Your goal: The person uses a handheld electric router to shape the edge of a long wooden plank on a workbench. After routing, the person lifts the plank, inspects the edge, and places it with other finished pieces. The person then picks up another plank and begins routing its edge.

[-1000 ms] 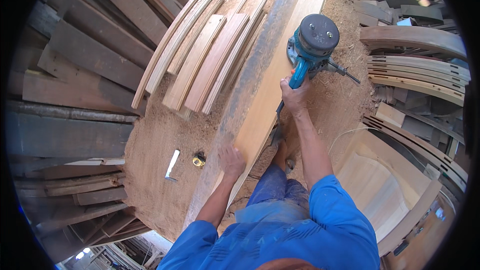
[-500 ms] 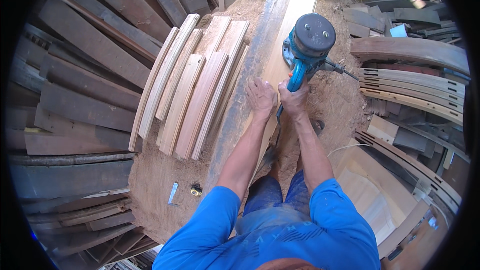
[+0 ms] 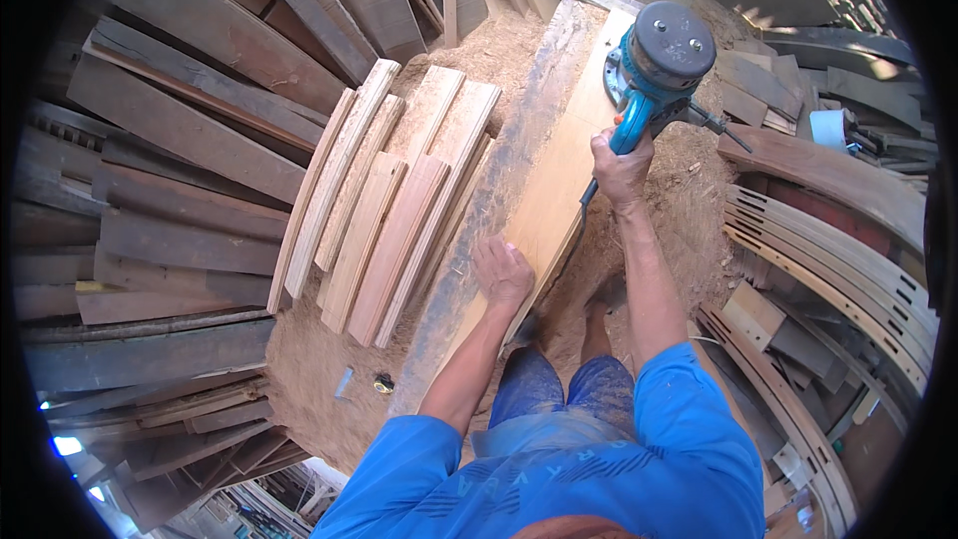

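My right hand [image 3: 623, 168] is wrapped round the teal handle of a router [image 3: 667, 48] with a black round cap. The router stands on the far part of a long pale wooden board [image 3: 561, 165]. That board lies on a worn, dusty bench plank [image 3: 499, 202]. Nearer to me, my left hand [image 3: 502, 271] rests on the board with its fingers on the wood, holding nothing. A dark cord [image 3: 565, 265] hangs from the router's handle along the board's right edge.
Moulded wooden strips [image 3: 399, 225] lie in sawdust left of the bench. Stacked dark planks [image 3: 190, 230] fill the far left. Slotted rails [image 3: 828, 265] and a curved piece [image 3: 828, 170] lie at the right. A tape measure [image 3: 383, 382] sits on the floor.
The router and my right hand have moved away along the board, to the far end. My left hand has drawn back toward me, so the hands are now well apart.
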`<state>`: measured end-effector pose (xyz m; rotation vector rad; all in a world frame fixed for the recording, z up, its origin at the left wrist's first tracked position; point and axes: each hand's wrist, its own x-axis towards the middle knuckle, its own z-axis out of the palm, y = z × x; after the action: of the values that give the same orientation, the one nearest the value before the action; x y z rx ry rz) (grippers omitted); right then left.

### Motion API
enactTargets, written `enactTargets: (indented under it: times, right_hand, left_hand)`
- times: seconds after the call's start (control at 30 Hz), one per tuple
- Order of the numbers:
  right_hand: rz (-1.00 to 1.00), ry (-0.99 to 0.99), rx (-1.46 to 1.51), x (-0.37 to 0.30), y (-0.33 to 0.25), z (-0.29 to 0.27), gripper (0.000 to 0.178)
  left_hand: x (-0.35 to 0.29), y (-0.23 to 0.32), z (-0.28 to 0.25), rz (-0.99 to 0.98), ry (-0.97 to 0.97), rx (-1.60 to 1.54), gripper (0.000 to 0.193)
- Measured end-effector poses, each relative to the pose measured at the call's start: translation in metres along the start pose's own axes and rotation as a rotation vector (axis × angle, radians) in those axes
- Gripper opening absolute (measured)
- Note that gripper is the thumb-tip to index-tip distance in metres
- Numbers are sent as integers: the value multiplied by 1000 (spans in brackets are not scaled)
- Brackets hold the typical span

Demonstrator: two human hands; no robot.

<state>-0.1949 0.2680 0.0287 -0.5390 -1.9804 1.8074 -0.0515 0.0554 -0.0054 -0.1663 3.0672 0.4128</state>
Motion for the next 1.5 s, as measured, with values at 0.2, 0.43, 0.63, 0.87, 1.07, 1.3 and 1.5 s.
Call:
enactTargets:
  times: [0.2, 0.43, 0.63, 0.87, 1.07, 1.3, 1.5]
  right_hand:
    - [-137, 43, -55, 86, 21, -8, 35]
    - [58, 21, 226, 186, -3, -29, 30]
    - [371, 62, 920, 189, 51, -100, 6]
    - [726, 452, 794, 73, 213, -191, 17]
    - [1127, 601, 803, -51, 298, -218, 19]
    - [1191, 552, 671, -75, 322, -235, 16]
    - [1078, 843, 935, -53, 389, -279, 12]
  left_hand:
    - [0, 2, -1, 18, -11, 31, 24]
    - [-1, -5, 4, 43, 13, 62, 25]
    - [-2, -10, 7, 55, 36, 43, 25]
    - [-3, -16, 7, 100, -3, 83, 22]
    - [1, -12, -4, 130, -10, 28, 21]
    - [-1, -17, -3, 103, -51, 57, 22]
    - [4, -17, -7, 120, -47, 47, 24]
